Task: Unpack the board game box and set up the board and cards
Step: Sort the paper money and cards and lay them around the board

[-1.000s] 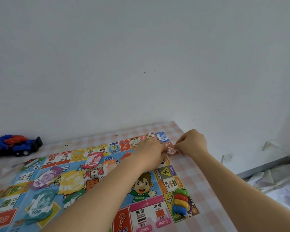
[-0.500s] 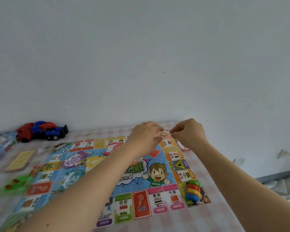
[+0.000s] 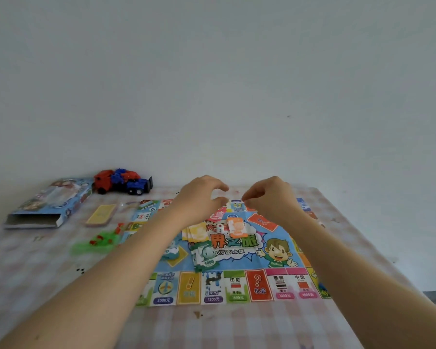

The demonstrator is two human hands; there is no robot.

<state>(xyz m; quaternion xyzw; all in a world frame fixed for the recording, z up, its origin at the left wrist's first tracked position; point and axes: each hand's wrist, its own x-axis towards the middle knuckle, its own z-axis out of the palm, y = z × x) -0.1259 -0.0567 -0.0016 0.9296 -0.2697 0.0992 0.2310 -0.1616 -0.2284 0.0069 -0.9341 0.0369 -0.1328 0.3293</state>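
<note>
Bare tablecloth [image 3: 212, 328] along the lower frame leaves open passage. Upper left is crowded: open box [image 3: 48, 205], toy truck [image 3: 122, 183], yellow card stack [image 3: 101, 214] and, seemingly, a green bag of pieces [image 3: 96, 244].

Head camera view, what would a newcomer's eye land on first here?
Most likely the bright game board spread on the checked table, with stacks of play money near its middle. Next, the left hand and right hand, close together over the board's far edge, fingers curled. At far left, a red and blue toy truck stands by the wall beside the open game box.
</note>
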